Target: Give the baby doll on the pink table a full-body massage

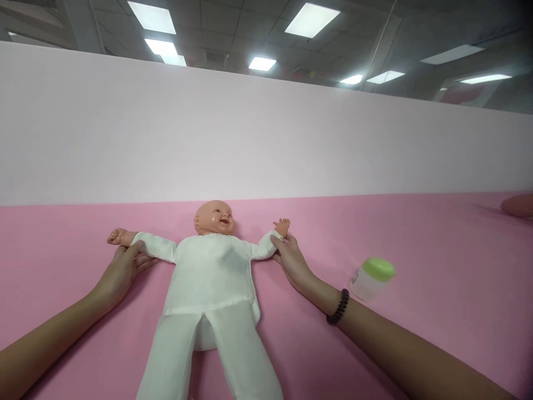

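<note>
A baby doll (212, 272) with a white cloth body lies on its back on the pink surface, arms spread to both sides. Its hard plastic head (214, 218) points away from me, and the lower legs run out of the frame. My left hand (125, 266) is closed around the doll's sleeve near the wrist on the left, thumb on top and fingers underneath. On the other side, my right hand (290, 258) pinches the other sleeve just below the doll's small hand. A dark coiled band circles my right wrist.
A clear container with a green lid (378, 269) lies tilted on the pink surface (437, 333), right of my right forearm. At the far right edge a skin-toned rounded object (517, 205) is partly cut off. A white panel (266, 139) stands behind.
</note>
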Tool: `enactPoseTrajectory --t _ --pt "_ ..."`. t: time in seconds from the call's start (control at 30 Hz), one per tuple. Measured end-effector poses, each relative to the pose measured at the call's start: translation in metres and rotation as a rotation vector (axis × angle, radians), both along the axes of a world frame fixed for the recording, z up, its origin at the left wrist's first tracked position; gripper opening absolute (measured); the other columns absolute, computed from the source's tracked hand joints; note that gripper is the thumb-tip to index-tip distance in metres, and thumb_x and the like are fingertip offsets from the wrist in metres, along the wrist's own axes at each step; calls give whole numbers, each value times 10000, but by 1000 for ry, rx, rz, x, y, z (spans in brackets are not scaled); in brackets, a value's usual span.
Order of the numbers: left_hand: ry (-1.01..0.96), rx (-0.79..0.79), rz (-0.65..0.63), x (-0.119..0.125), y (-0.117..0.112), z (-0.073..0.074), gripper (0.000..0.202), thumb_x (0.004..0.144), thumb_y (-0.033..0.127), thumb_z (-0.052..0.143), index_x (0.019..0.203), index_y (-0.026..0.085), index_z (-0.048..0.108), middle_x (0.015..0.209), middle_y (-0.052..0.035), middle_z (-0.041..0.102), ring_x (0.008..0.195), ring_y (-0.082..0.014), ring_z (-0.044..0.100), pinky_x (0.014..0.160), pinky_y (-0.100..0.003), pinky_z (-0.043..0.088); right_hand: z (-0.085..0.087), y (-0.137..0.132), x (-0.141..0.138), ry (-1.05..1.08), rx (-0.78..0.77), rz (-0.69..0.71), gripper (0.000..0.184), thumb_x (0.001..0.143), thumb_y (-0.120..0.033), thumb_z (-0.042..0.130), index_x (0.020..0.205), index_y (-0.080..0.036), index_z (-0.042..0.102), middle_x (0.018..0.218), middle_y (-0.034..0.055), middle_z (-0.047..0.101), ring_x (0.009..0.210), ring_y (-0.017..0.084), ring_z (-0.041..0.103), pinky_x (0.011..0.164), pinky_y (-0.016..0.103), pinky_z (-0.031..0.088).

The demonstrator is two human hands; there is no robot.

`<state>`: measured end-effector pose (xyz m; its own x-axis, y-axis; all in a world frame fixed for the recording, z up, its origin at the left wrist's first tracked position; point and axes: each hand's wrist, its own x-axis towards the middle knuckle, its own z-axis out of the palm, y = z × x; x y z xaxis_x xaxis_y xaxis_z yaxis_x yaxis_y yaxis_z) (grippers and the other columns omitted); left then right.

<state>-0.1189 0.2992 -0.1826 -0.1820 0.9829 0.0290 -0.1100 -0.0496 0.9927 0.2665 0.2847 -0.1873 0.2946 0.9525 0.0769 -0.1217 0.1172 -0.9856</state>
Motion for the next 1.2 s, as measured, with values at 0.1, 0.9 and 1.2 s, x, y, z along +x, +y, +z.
enactPoseTrajectory --t 0.1,0.9,1.2 --pt "142 -6 38 3 -9 0 681 947 457 642 1489 306 258 1425 -131 595 1164 -272 701 1100 -482 536 -1 -6 -3 -127 99 -5 598 908 -440 680 1393 -233 398 1356 129 618 1195 268 662 983 448 614" --pt "42 75 -77 6 -5 1 436 991 359 582 1398 282 446 1371 -95 645 1249 -246 652 1064 -395 567 -4 -18 -17 -296 334 133 510 986 -368 591 1457 -315 404 1464 63 536 1338 224 553 1108 438 524" --pt "-153 -22 -136 -11 16 -8 208 992 316 562 1103 168 657 1200 -122 739 1176 -233 693 1014 -318 599 1 5 0 242 -70 -55 222 878 -245 653 1085 -217 578 1118 75 704 1086 220 703 983 374 610"
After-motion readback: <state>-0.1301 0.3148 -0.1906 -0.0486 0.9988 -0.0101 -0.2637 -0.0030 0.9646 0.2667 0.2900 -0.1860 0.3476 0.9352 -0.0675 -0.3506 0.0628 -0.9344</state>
